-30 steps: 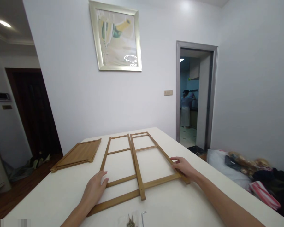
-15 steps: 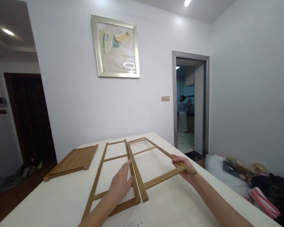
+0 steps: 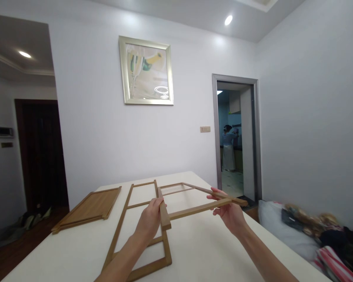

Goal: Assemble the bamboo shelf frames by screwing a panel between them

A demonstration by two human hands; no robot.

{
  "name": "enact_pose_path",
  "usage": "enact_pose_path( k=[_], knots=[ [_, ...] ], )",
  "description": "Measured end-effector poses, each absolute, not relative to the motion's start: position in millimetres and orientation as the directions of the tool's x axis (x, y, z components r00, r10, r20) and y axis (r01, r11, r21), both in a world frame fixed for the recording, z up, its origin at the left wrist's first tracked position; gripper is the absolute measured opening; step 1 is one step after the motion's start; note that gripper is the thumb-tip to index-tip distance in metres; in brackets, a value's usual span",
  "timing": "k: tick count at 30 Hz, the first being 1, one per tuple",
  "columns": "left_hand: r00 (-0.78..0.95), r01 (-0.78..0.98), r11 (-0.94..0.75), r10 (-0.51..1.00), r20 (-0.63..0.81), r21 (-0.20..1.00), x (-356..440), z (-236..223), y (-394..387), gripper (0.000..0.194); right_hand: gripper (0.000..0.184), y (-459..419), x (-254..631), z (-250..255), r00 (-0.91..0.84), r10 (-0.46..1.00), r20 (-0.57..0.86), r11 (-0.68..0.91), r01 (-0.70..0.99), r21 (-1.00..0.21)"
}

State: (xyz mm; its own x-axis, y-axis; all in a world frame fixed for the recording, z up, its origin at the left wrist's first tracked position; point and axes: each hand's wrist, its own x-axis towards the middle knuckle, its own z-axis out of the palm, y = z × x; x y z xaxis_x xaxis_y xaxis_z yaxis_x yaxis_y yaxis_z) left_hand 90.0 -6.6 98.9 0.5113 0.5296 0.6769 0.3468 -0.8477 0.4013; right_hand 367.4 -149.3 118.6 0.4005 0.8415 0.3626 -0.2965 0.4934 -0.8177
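A brown wooden frame (image 3: 200, 208) with crossbars is tilted up off the white table, its near end raised. My left hand (image 3: 150, 219) is closed around its left rail. My right hand (image 3: 228, 211) grips the right rail near the corner where the near crossbar joins. Below and to the left, a second wooden frame (image 3: 120, 229) lies flat on the table, partly covered by my left hand and forearm. Farther left rests a stack of slatted wooden panels (image 3: 90, 207), apart from both hands.
The white table (image 3: 67, 254) reaches back toward a wall with a framed picture (image 3: 147, 70). Bedding and clothes (image 3: 302, 231) lie beyond its right edge. Through a doorway (image 3: 237, 137), a person (image 3: 228, 147) stands at a counter.
My left hand has taken hold of the frame's left rail. The frame's near end has been lifted higher, my right hand still on it. The camera view has tilted upward.
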Motion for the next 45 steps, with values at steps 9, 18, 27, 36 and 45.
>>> enact_pose_path(
  k=[9,18,27,36,45],
  knots=[
    [0.399,0.416,-0.834,0.526,0.751,0.363,86,169,-33,0.032,0.062,-115,390,102,0.521,0.692,0.500,0.377,0.329,-0.866],
    [0.244,0.301,-0.790,0.606,0.757,0.535,70,210,-52,0.035,0.053,-61,416,69,0.442,0.591,0.675,0.196,0.733,-0.651],
    [0.081,-0.216,-0.460,0.870,0.486,0.861,35,157,-15,0.058,0.066,-33,435,92,0.352,0.495,0.795,0.071,0.895,-0.440],
    [0.073,-0.563,-0.191,0.958,0.278,0.804,10,73,17,0.045,0.035,-33,444,128,0.223,0.492,0.842,-0.086,0.974,-0.208],
    [0.105,-0.624,0.062,0.995,0.005,0.779,4,38,37,0.017,0.027,-76,435,170,-0.072,0.659,0.749,-0.032,0.992,0.123]
  ],
)
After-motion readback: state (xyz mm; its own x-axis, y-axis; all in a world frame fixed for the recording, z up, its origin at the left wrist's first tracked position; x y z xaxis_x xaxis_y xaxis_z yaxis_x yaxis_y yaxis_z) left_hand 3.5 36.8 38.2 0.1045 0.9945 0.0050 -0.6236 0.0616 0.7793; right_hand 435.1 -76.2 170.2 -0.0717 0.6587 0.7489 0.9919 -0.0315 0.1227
